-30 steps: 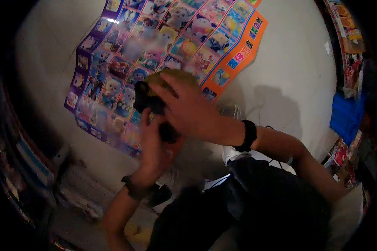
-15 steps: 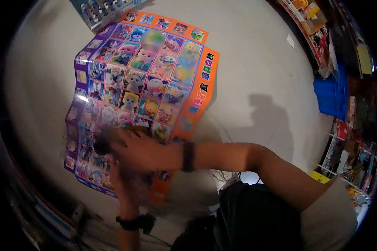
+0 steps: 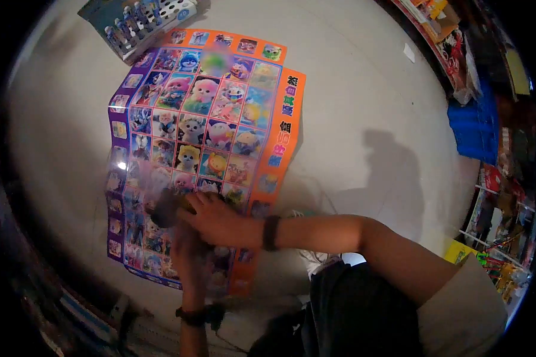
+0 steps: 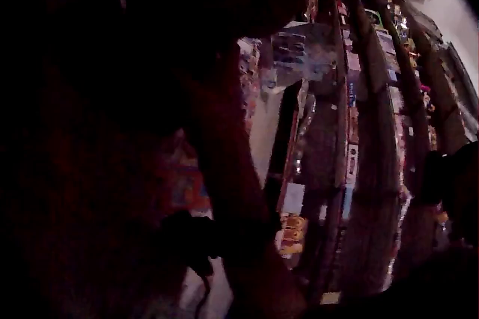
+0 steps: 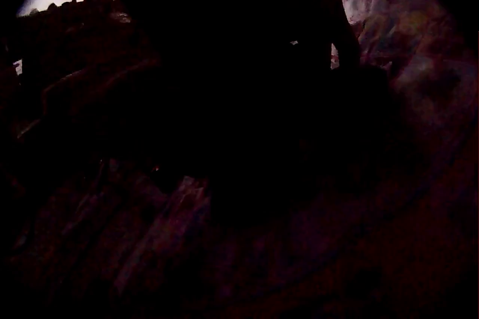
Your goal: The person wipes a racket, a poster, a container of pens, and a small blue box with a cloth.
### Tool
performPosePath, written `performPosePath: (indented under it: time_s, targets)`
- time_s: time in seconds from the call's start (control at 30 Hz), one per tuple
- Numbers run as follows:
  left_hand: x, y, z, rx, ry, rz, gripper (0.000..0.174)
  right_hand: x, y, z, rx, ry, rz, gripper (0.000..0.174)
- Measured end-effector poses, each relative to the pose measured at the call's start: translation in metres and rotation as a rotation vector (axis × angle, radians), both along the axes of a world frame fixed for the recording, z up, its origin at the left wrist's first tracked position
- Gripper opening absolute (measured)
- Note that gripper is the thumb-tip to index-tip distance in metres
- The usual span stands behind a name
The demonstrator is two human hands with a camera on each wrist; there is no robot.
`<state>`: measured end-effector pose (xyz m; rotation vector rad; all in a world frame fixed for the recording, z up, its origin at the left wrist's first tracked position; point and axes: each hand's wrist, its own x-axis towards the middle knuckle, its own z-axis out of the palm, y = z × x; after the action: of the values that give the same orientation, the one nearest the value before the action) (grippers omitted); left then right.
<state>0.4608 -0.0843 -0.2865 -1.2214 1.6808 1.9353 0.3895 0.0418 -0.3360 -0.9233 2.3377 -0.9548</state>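
Note:
A dark object (image 3: 164,209), blurred, is held between both hands above the lower part of a colourful picture sheet (image 3: 276,149) on the floor. My right hand (image 3: 220,221) comes from the right and grips the object from above, fingers bent over it. My left hand (image 3: 189,256) comes from below and is curled at its underside, partly hidden by the right hand. Yellowish material shows by the right fingertips. Both wrist views are too dark to show how the fingers lie.
A box with small figures in rows (image 3: 140,27) stands at the sheet's top left. Shelves of packaged goods and a blue container (image 3: 473,128) line the right side. A small white piece (image 3: 409,52) lies on the floor.
Over the last second the head view has shifted, bringing in the box at top left. The hands still hold the dark object, now appearing lower and further left over the sheet.

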Motion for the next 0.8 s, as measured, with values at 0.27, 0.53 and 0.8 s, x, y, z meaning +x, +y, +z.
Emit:
performPosePath:
  time_s: [0.27,0.53,0.8]
  targets:
    - [0.034,-0.044,-0.045,-0.169,0.150,-0.282,0.040,-0.003,-0.011,0.002,0.070,0.011,-0.005,0.073]
    - [0.034,-0.037,-0.053,-0.214,0.070,-0.212,0.048,-0.006,-0.005,-0.002,0.043,0.002,0.005,0.071]
    - [0.012,-0.002,-0.059,-0.227,0.154,-0.089,0.061,-0.009,-0.004,-0.010,0.031,-0.060,-0.033,0.071]
